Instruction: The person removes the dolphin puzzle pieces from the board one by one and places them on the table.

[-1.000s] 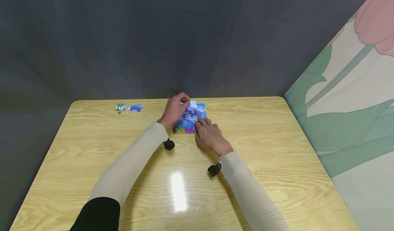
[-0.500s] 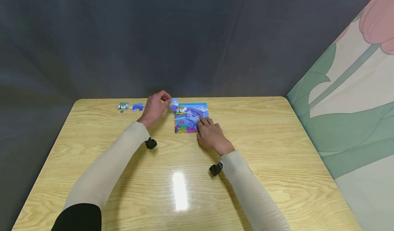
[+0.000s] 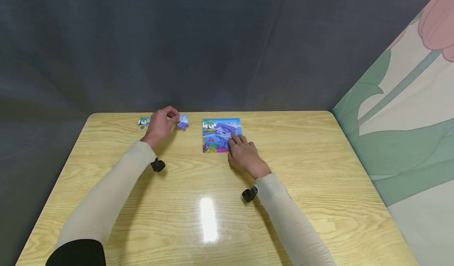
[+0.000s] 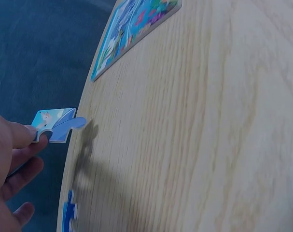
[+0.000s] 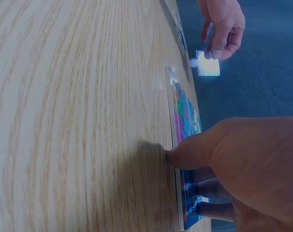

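Note:
My left hand pinches a jigsaw puzzle piece between thumb and fingertips, over the table's far edge left of the board. In the left wrist view the piece shows pale blue sky and a blue knob, and its shadow falls on the wood. A square dolphin puzzle board with a palm tree and bright corals lies flat at the back centre. On its right side rests my right hand. The right wrist view shows those fingers laid over the board and the thumb at its near edge.
Loose puzzle pieces lie at the back left of the wooden table, partly hidden by my left hand. Another blue piece shows in the left wrist view. A dark curtain hangs behind the far edge.
My left hand has carried the puzzle piece leftward from above the board, uncovering the palm tree picture, to beside the loose pieces. The right hand has stayed on the board.

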### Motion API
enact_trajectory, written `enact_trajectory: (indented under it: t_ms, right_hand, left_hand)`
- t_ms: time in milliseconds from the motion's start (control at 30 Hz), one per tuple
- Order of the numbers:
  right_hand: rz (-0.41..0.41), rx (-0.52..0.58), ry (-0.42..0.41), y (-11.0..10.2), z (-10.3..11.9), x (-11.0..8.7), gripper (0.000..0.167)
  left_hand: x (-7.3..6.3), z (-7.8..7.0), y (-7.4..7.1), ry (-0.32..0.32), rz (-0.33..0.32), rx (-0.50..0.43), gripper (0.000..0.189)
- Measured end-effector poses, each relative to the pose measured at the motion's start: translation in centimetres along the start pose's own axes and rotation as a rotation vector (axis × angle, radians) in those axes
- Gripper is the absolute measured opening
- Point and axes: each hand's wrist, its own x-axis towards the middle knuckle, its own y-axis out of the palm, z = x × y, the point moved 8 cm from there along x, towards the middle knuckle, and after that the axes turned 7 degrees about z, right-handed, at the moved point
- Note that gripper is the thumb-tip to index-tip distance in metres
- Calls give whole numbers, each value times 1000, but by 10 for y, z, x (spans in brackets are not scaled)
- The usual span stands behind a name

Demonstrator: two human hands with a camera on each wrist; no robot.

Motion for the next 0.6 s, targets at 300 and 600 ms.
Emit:
enact_trajectory:
  t_ms: [300,600]
  right_hand:
    - [0,10,3,1,-1,0,56]
    - [2,14,2,2,-1,0,56]
  left_hand:
    - [-2,18,-14,-38,25,27,16]
    - [-2,26,-17,-36,41,89,19]
